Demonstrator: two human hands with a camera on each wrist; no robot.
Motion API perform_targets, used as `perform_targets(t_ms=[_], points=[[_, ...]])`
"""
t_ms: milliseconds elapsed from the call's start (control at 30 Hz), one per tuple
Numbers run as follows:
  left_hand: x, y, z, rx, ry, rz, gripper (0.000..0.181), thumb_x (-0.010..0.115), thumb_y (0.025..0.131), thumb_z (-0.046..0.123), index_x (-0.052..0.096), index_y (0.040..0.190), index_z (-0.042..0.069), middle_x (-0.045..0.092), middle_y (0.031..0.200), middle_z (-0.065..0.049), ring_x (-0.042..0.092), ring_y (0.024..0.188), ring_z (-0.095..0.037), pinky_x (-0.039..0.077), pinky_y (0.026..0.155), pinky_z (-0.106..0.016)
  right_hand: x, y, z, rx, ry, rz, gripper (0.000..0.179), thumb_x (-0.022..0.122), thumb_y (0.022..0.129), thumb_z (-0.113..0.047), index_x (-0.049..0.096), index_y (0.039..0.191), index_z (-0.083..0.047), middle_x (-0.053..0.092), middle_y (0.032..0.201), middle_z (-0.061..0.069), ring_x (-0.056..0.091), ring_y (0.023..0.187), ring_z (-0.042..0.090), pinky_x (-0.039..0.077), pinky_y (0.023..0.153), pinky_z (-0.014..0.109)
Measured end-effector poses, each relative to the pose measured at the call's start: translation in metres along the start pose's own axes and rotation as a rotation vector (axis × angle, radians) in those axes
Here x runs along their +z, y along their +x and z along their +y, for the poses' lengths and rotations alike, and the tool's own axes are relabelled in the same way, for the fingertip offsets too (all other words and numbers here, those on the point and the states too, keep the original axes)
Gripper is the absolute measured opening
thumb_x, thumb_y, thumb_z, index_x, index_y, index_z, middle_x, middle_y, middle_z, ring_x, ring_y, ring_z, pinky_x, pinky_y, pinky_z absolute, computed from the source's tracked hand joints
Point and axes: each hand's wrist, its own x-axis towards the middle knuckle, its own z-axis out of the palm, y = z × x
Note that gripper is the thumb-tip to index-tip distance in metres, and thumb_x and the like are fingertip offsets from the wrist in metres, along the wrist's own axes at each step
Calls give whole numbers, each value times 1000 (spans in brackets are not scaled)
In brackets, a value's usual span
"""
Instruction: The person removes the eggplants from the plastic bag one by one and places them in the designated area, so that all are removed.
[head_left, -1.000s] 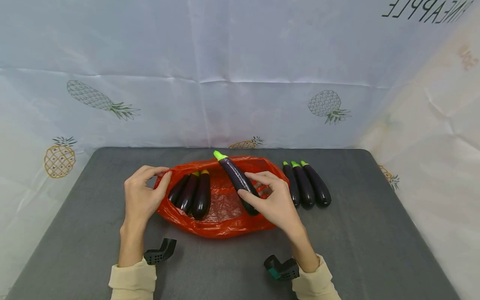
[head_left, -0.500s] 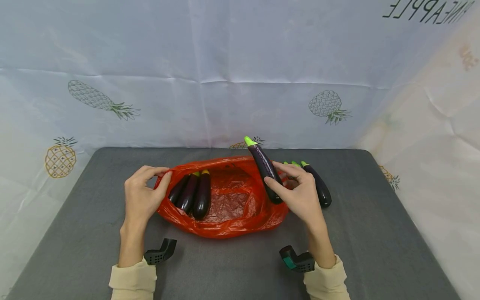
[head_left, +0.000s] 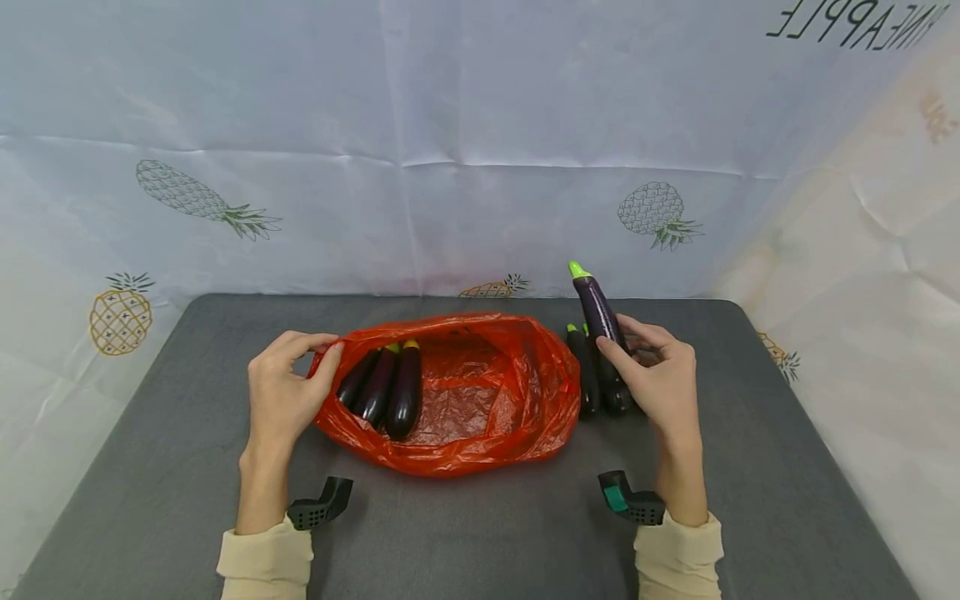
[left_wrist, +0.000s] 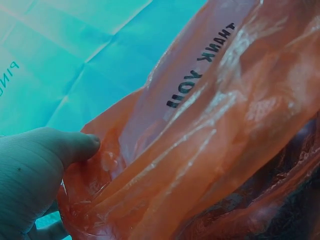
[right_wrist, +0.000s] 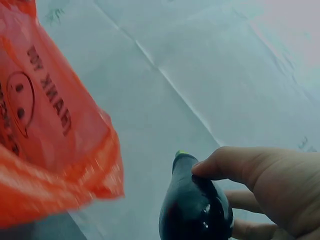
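My left hand [head_left: 285, 392] pinches the left rim of a red plastic bag [head_left: 450, 462] that lies with its mouth wide. Several dark purple eggplants [head_left: 405, 387] rest inside its left half. To the right of the bag, my right hand [head_left: 663, 375] holds another eggplant [head_left: 597, 312], tilted, its green stem end pointing up and away. Below that one, partly covered by it and the hand, more eggplants [head_left: 583, 375] lie side by side on the table. The right wrist view shows the thumb pressed on the held eggplant [right_wrist: 195, 207]; the left wrist view shows the bag's printed plastic [left_wrist: 160, 175] beside the thumb.
The grey table [head_left: 480, 533] has its far edge against a white curtain [head_left: 450, 225] printed with pineapples. A black wrist camera [head_left: 322, 504] is strapped to the left wrist, another camera [head_left: 630, 498] to the right.
My right hand has carried the eggplant from over the bag's mouth to the right, out above the eggplants on the table. The left hand and the bag's left rim have stayed put.
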Motion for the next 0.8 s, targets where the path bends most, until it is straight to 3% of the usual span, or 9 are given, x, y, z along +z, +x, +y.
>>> perform_targets(t_ms=[167,433,800], points=[[0,0,0,2,-3,2,7,78,86,0,80,93,0,73,81,-14,65,76,-25,39,75,-7,-10,4,13,45,-31,46,37,81,87,-11,75,123,-9,64,100,-24,58,87,2,49,69,10],[-1,0,-1,9,-3,4,7,78,86,0,80,93,0,73,80,-14,65,76,-25,39,75,-6,-22,7,24,122,-78,79,39,80,88,-14,74,127,-10,63,107,-16,58,86,-3,50,68,7],[-1,0,0,9,-12,4,8,78,85,-1,80,93,0,73,80,-14,64,75,-24,39,74,-5,-33,10,39,148,-102,136,39,79,89,-16,73,126,-7,58,101,-25,57,86,-6,48,66,6]])
